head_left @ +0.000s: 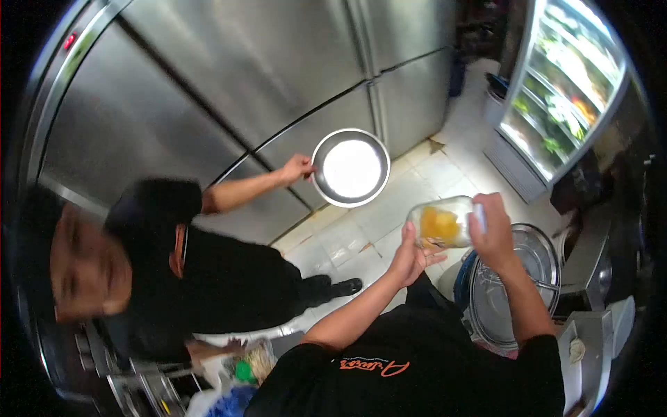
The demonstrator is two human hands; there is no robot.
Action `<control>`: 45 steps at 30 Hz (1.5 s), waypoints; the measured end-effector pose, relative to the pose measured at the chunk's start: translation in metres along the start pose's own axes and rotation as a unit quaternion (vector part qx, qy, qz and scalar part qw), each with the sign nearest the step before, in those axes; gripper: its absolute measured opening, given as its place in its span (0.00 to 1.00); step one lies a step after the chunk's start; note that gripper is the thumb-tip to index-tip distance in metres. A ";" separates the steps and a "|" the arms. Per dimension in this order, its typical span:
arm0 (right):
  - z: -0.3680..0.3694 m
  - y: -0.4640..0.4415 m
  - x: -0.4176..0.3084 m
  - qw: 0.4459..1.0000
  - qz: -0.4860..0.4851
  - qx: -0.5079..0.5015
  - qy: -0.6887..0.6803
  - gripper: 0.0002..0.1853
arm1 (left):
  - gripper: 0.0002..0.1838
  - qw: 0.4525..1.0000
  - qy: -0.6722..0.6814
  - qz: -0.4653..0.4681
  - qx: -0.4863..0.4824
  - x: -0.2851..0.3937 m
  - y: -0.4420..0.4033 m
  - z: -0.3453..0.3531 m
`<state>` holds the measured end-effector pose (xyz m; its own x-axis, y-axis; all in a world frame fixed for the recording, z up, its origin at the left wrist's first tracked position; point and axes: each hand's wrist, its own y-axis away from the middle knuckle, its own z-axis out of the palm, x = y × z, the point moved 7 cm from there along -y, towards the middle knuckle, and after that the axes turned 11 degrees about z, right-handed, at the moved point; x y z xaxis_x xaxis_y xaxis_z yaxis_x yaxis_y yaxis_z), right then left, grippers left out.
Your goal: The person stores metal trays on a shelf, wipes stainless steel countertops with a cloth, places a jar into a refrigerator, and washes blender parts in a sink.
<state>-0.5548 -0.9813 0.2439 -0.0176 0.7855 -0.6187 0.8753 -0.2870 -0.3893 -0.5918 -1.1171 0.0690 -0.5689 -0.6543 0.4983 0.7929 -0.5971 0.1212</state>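
Observation:
A clear glass jar (464,219) with yellow-orange contents lies tilted on its side in front of my body. My right hand (495,233) is wrapped round its right end, where a white part, maybe the lid, shows. At the other end, my left hand (411,256) cradles the jar, thumb up against it and fingers stretched out below. To the left, a co-worker's hand (299,169) holds a round metal bowl (316,182) by its rim, apart from the jar. The bowl's inside looks bright and white.
Tall steel refrigerator doors (229,62) line the far side. A lit glass-door fridge (566,90) with greens stands at the right. Close by my right arm is a large round metal lid or strainer (535,254). The co-worker (229,278) stands at my left on the tiled floor (340,240).

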 end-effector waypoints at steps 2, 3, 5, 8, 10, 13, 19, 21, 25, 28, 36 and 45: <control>0.033 -0.035 0.016 0.999 -0.016 -0.013 0.029 0.17 | 0.42 0.993 0.069 -0.015 0.092 -0.007 -0.061 -0.021; 0.055 -0.060 0.025 0.997 -0.057 -0.008 0.050 0.20 | 0.42 0.989 0.105 -0.025 0.100 -0.003 -0.088 -0.021; 0.085 -0.099 0.028 0.994 -0.103 -0.036 0.029 0.22 | 0.42 0.979 0.167 -0.039 0.110 0.019 -0.140 -0.023; 0.131 -0.141 0.035 0.972 -0.155 -0.173 0.029 0.22 | 0.39 0.984 0.125 -0.037 0.117 0.041 -0.201 -0.058; 0.153 -0.193 0.047 0.961 -0.106 -0.250 -0.048 0.22 | 0.36 0.987 0.117 -0.013 0.113 0.065 -0.235 -0.064; 0.222 -0.308 0.106 0.941 0.071 -0.297 -0.148 0.24 | 0.47 0.972 0.226 0.011 0.062 0.079 -0.286 -0.107; 0.429 -0.476 0.231 0.967 0.132 -0.194 -0.103 0.33 | 0.48 0.960 0.268 -0.033 0.073 0.105 -0.335 -0.223; 0.484 -0.515 0.245 0.959 0.167 -0.207 -0.099 0.29 | 0.47 0.968 0.244 -0.032 0.045 0.119 -0.371 -0.252; 0.492 -0.515 0.253 0.931 0.187 -0.174 -0.261 0.21 | 0.41 0.979 0.095 -0.126 0.130 0.142 -0.412 -0.293; 0.461 -0.478 0.278 0.902 0.243 -0.100 -0.343 0.17 | 0.37 0.956 -0.103 -0.206 0.182 0.157 -0.461 -0.280; 0.298 -0.277 0.475 0.747 0.512 0.200 -0.373 0.17 | 0.34 0.961 -0.041 -0.189 0.200 0.088 -0.601 -0.371; 0.159 -0.244 0.606 0.658 0.378 0.306 -0.575 0.30 | 0.41 0.861 0.406 0.004 0.305 0.095 -0.851 -0.350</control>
<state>-0.8557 -0.5226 -0.1449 -0.3497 -0.5417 -0.7644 0.4917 -0.8006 0.3424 -1.3967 -0.8341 -0.2875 -0.3316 -0.9141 -0.2333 0.6232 -0.3979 0.6732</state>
